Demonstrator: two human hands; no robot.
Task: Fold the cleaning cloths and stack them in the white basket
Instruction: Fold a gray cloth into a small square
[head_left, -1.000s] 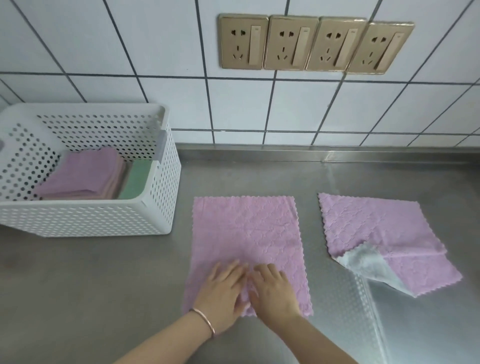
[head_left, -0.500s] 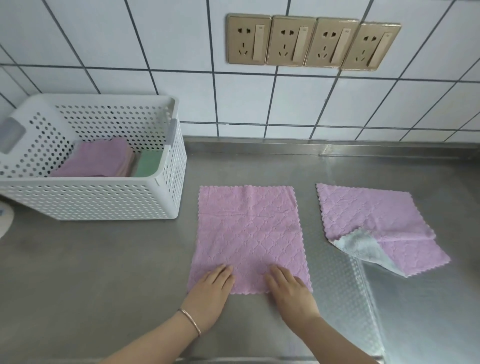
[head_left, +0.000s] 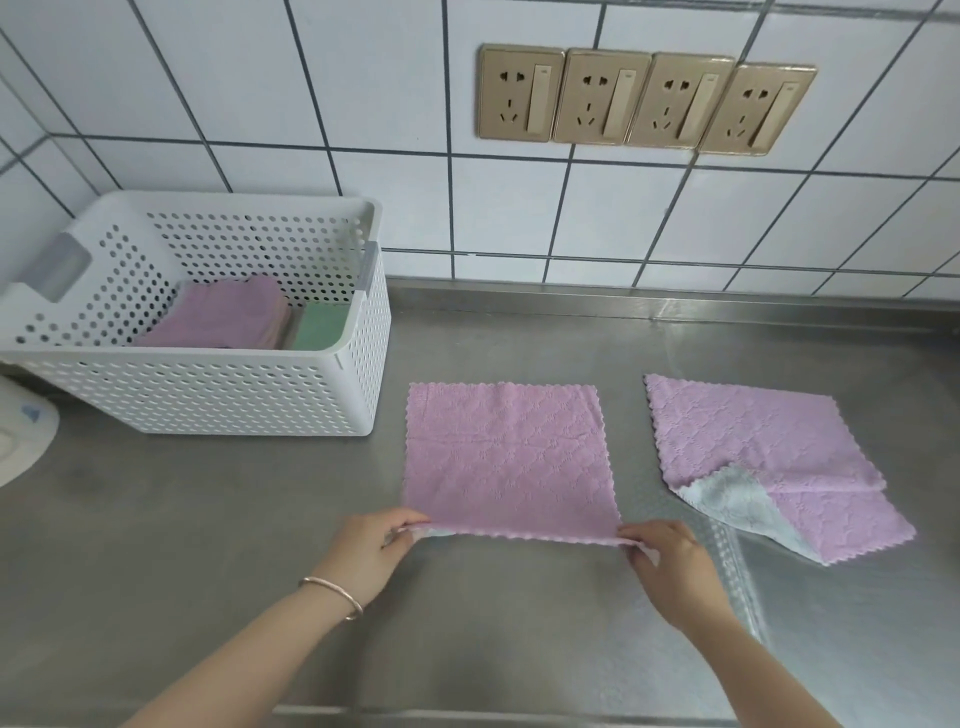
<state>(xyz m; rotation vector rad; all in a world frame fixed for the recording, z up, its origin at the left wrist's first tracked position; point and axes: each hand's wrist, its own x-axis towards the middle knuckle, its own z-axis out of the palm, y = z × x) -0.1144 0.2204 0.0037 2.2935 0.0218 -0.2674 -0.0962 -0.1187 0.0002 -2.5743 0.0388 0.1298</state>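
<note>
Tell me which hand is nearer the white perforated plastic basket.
Left. The left hand pinches the cloth corner on the white perforated plastic basket's side; the right hand pinches the opposite corner.

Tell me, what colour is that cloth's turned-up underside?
Pale grey-white on the right cloth, seen in the head view.

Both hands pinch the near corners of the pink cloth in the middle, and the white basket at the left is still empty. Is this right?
Not quite. The head view shows the white basket is not empty: folded pink cloths and a green one lie inside. The rest is right: the left hand and right hand pinch the near corners of the middle pink cloth.
</note>
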